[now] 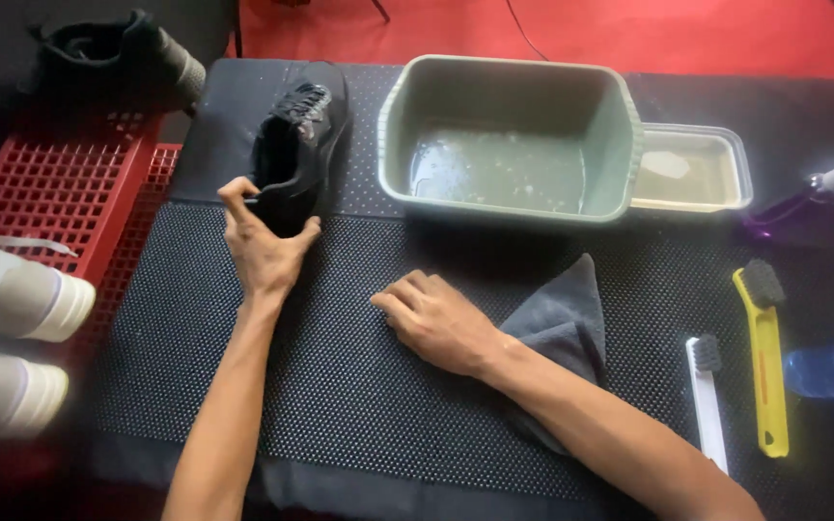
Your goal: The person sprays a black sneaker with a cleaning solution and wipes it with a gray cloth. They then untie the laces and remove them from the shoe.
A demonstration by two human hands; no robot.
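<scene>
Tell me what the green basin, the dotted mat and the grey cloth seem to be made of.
Green basin: likely plastic, smooth and slightly glossy, with a moulded rim.
Dotted mat: probably rubber, matte black, with rows of small raised dots.
Grey cloth: soft fabric, perhaps microfibre; it lies in loose folds.

One head-worn camera looks steeply down and forward from close above the desk (359, 386), over both forearms toward the red floor (687, 34).
</scene>
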